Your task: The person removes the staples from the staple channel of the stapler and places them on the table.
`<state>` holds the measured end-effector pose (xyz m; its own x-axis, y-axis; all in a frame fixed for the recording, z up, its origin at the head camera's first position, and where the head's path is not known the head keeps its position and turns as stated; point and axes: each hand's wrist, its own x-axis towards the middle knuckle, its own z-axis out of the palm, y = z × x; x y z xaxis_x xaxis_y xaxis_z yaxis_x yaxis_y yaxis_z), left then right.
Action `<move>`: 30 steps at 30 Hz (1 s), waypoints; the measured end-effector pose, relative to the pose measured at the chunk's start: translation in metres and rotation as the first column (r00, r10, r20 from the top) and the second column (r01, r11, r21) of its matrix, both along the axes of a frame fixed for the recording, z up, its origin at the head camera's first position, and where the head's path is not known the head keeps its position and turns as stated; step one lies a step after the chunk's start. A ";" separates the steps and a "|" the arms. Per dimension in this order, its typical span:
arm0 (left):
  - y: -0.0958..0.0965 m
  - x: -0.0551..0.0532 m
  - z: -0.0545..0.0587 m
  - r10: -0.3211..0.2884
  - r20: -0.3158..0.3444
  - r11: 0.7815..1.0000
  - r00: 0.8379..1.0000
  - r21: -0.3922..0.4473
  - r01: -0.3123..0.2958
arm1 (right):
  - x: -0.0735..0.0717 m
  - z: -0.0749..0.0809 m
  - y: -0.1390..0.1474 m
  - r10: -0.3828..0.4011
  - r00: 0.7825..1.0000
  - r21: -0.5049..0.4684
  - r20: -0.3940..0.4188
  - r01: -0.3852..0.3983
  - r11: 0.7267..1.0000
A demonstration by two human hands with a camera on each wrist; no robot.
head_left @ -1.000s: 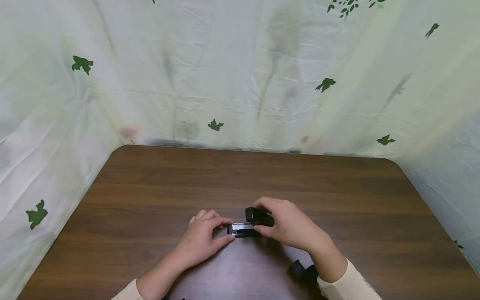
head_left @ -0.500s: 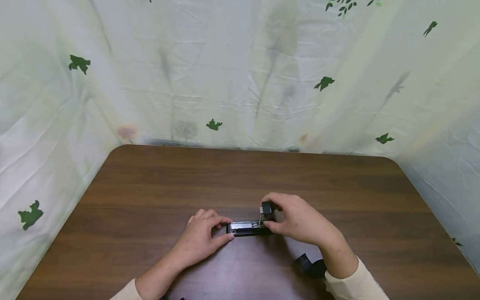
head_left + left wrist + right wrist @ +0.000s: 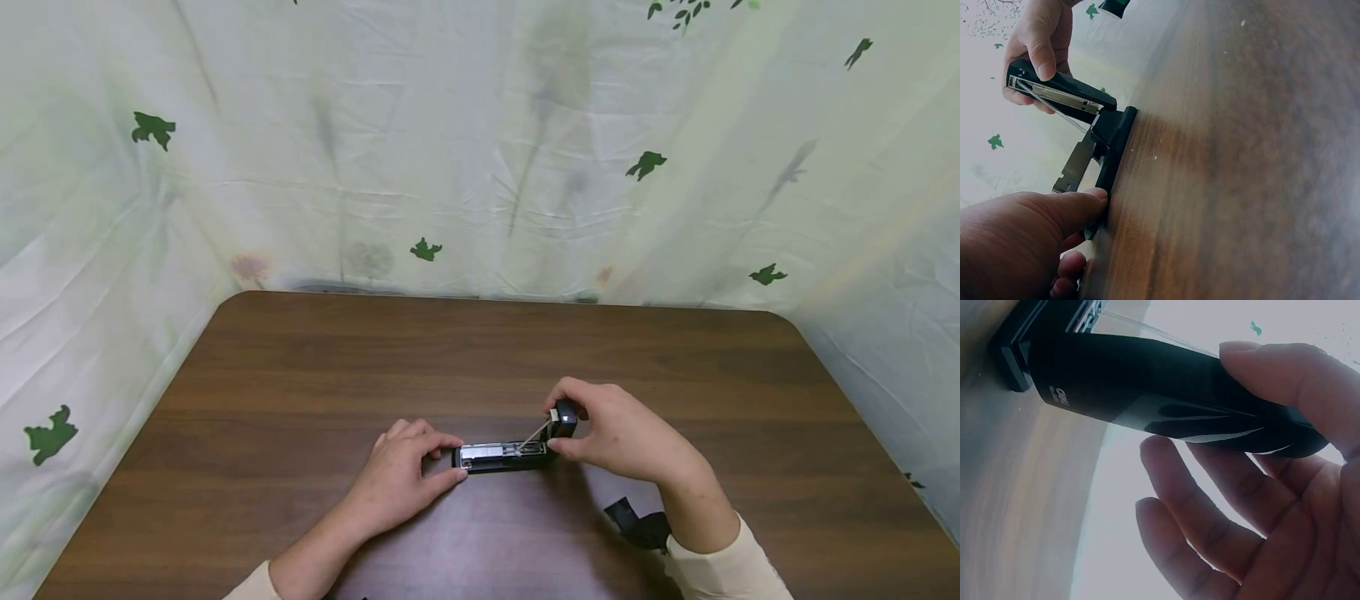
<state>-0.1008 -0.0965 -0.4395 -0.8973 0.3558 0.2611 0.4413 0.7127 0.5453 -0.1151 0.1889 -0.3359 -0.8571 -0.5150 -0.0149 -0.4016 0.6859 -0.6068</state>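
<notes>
A black stapler (image 3: 504, 457) lies on the brown table, its top cover swung up at the right end so the metal staple magazine shows. My left hand (image 3: 408, 471) pinches the left end of the base between thumb and fingers. The raised top cover (image 3: 1166, 394) is gripped by my right hand (image 3: 611, 433), thumb on one side and fingers on the other. In the left wrist view a thin spring rod (image 3: 1054, 107) stretches from the cover down toward the magazine (image 3: 1077, 164).
A black strap-like object (image 3: 637, 525) is beside the right sleeve (image 3: 723, 558). The wooden table (image 3: 450, 358) reaches back to a pale curtain (image 3: 465, 150) with green leaf-like patches, which also hangs at both sides.
My right hand has moved right and slightly up, swinging the stapler's top cover farther back and uncovering more of the magazine and the rod. My left hand has stayed on the base.
</notes>
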 end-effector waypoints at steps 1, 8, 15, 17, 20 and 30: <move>0.000 0.000 0.000 0.000 0.001 1.000 1.000 0.001 0.000 | 0.000 0.001 0.001 -0.004 1.000 0.002 0.008 0.004 1.000; 0.000 0.001 0.001 0.004 -0.002 1.000 1.000 0.012 -0.004 | 0.001 0.003 0.006 -0.031 0.999 0.022 0.021 0.031 0.999; 0.000 0.001 0.001 0.003 0.001 1.000 1.000 0.009 -0.003 | 0.001 0.004 0.009 -0.031 0.999 0.038 0.016 0.030 0.999; 0.001 0.001 0.001 0.003 0.000 1.000 1.000 0.008 -0.003 | 0.001 0.005 0.010 -0.030 0.999 0.039 0.021 0.029 0.999; 0.001 0.001 0.001 0.004 -0.002 1.000 1.000 0.010 -0.004 | 0.001 0.005 0.011 -0.037 0.999 0.048 0.023 0.035 0.998; 0.001 0.002 0.000 0.005 -0.005 1.000 1.000 0.007 -0.005 | 0.003 0.006 0.015 -0.055 0.998 0.082 0.022 0.053 0.995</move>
